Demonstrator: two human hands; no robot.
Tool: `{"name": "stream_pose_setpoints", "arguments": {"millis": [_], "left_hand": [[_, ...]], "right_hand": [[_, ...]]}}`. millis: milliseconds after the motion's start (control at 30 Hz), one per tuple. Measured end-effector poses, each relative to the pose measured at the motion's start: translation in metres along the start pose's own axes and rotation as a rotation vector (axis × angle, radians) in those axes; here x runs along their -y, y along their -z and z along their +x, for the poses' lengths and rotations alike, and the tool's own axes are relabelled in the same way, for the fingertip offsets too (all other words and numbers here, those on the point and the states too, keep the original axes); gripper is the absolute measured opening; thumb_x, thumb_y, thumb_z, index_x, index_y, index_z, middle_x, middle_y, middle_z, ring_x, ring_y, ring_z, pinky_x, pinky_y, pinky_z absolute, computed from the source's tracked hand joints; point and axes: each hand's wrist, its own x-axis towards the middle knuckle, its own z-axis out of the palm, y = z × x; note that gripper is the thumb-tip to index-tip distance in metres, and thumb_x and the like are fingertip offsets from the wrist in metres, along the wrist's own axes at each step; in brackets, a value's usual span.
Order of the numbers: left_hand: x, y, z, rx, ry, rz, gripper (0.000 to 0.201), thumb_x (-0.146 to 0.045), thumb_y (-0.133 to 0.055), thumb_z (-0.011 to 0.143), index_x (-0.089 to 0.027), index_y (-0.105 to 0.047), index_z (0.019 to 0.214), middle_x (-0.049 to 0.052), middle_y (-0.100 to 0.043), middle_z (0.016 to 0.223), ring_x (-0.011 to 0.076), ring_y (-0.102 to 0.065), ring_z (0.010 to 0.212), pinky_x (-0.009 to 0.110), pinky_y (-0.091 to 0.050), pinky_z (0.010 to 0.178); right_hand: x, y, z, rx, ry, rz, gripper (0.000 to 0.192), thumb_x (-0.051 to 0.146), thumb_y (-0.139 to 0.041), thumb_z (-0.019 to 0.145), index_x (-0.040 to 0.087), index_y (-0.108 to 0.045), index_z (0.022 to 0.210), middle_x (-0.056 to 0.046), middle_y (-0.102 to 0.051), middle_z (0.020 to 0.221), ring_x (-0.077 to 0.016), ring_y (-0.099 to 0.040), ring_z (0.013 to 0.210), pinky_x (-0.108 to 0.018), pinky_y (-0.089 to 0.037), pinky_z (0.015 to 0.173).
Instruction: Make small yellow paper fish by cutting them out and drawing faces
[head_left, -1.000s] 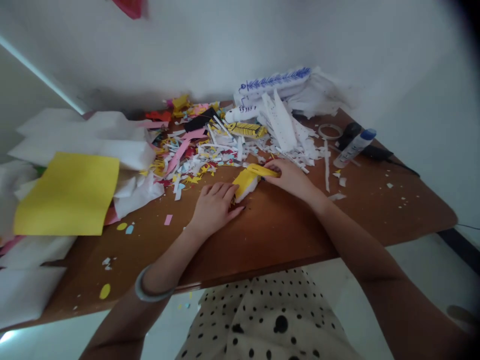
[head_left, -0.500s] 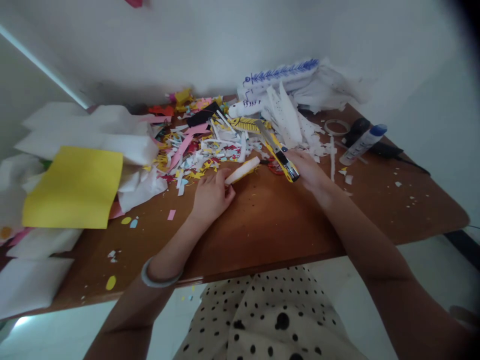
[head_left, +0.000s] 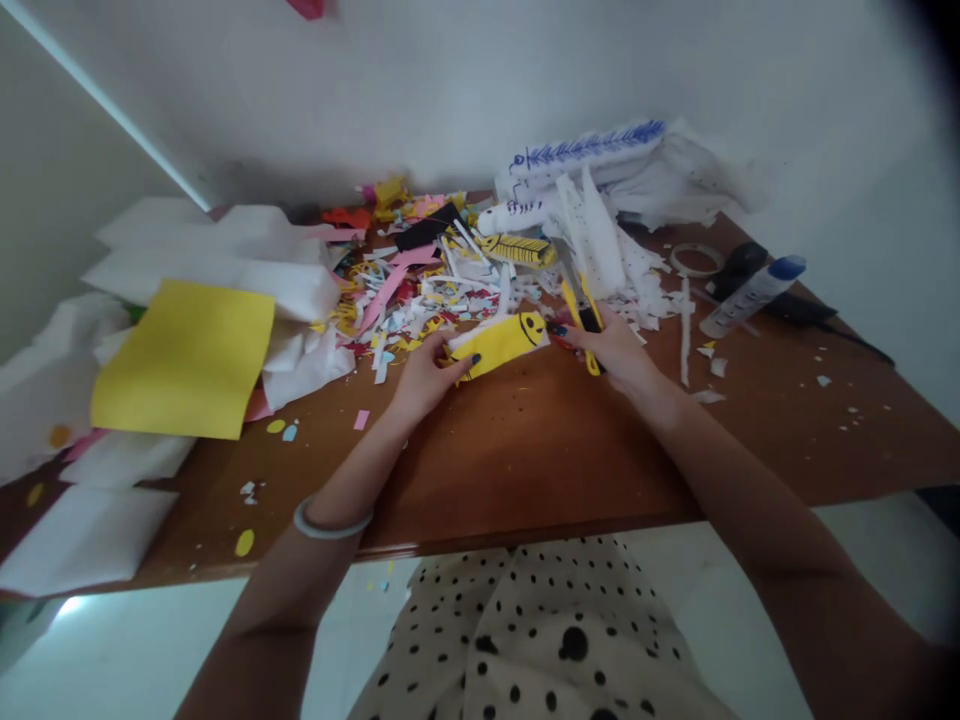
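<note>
My left hand (head_left: 429, 380) grips the left end of a small foam piece faced with yellow paper (head_left: 499, 347), which has a face drawn in black at its right end. The thumb lies over the yellow side. In my right hand (head_left: 619, 350) is a yellow and black utility knife (head_left: 583, 305), its blade pointing up and away. My right fingertips are close to the foam piece's right end; whether they touch it I cannot tell. Behind the knife lies another yellow piece with black stripes (head_left: 519, 250).
Paper and foam scraps (head_left: 450, 290) heap along the back. White foam blocks (head_left: 217, 280) and a yellow sheet (head_left: 187, 360) lie left. At the right are a glue bottle (head_left: 752, 297), a tape ring (head_left: 697, 260) and a black corded tool (head_left: 806, 305). The brown table's front edge (head_left: 525, 541) is near me.
The foam piece has turned over from its white side to its yellow face side. My right hand has tilted the knife more upright. The view has shifted slightly.
</note>
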Motion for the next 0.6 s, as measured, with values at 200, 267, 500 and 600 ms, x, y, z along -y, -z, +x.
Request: {"name": "stream_pose_setpoints", "arguments": {"millis": [200, 267, 500, 600], "left_hand": [[-0.004, -0.007, -0.012, 0.060, -0.084, -0.055, 0.039, -0.037, -0.072, 0.073, -0.020, -0.060, 0.106, 0.001, -0.065, 0.091, 0.0120, -0.056, 0.071, 0.022, -0.039, 0.057], [-0.006, -0.008, -0.014, 0.050, -0.117, -0.089, 0.042, -0.036, -0.073, 0.074, -0.021, -0.057, 0.110, 0.001, -0.065, 0.096, 0.0114, -0.057, 0.072, 0.021, -0.039, 0.056], [-0.005, -0.009, -0.017, 0.047, -0.194, -0.133, 0.033, -0.036, -0.071, 0.078, -0.020, -0.057, 0.103, 0.003, -0.067, 0.104, 0.0129, -0.059, 0.081, 0.023, -0.043, 0.064], [-0.005, -0.008, -0.018, 0.031, -0.185, -0.095, 0.031, -0.036, -0.072, 0.077, -0.019, -0.059, 0.099, 0.003, -0.067, 0.098, 0.0116, -0.056, 0.074, 0.022, -0.040, 0.061]], "right_hand": [[-0.002, -0.007, -0.003, 0.071, -0.055, -0.109, 0.036, 0.031, -0.077, 0.064, 0.021, -0.061, 0.094, 0.001, -0.062, 0.074, -0.0060, -0.044, 0.045, -0.021, -0.038, 0.038], [-0.003, -0.007, -0.003, 0.062, -0.056, -0.112, 0.034, 0.029, -0.077, 0.064, 0.021, -0.060, 0.093, 0.002, -0.061, 0.073, -0.0056, -0.043, 0.044, -0.021, -0.038, 0.037], [-0.007, -0.003, 0.000, 0.099, -0.029, -0.074, 0.041, 0.027, -0.078, 0.063, 0.021, -0.061, 0.099, 0.001, -0.064, 0.079, -0.0067, -0.046, 0.047, -0.021, -0.040, 0.039], [-0.006, -0.003, 0.000, 0.103, -0.054, -0.066, 0.041, 0.026, -0.077, 0.061, 0.020, -0.061, 0.098, 0.001, -0.064, 0.079, -0.0068, -0.047, 0.048, -0.021, -0.040, 0.039]]}}
